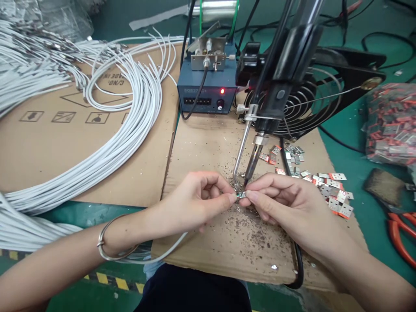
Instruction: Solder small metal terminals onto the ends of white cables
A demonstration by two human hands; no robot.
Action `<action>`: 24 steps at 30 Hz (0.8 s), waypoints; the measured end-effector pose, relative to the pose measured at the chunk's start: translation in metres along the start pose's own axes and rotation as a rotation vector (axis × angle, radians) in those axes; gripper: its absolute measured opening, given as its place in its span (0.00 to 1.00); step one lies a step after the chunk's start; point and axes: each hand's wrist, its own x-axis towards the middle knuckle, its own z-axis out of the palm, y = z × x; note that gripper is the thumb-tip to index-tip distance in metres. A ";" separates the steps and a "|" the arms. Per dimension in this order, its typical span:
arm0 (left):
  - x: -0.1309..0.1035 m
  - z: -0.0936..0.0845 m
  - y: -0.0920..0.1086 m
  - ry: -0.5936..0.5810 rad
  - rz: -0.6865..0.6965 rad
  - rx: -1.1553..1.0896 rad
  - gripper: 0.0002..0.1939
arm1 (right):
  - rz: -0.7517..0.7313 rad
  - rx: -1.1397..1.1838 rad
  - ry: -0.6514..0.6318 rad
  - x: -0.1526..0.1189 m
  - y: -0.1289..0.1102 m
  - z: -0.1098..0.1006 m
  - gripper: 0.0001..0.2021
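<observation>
My left hand (204, 197) pinches the end of a white cable (175, 247), whose length runs out below the palm to the left. Small coloured wires show at its fingertips. Opposite it, my right hand (276, 197) is closed on a small metal connector (242, 195), partly hidden by the fingers. The two hands' fingertips nearly meet. Right above them is the tip of a soldering iron (251, 167), mounted on a stand, with a thin metal feed tube (241, 151) beside it.
Loose USB connectors (334, 190) lie right of my right hand. Behind stand a blue control box (208, 89) and a black fan (292, 104). A white cable bundle (130, 138) curves at left. Orange-handled pliers (398, 238), a sponge (385, 186) and a connector bag (391, 123) are at right.
</observation>
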 end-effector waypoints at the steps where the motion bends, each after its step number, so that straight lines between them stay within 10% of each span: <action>1: 0.000 0.000 0.000 -0.002 0.005 0.004 0.07 | -0.006 -0.008 0.002 0.000 0.000 0.000 0.03; 24: -0.001 0.001 -0.003 0.018 0.055 0.038 0.08 | -0.030 -0.053 -0.042 -0.002 0.001 0.000 0.04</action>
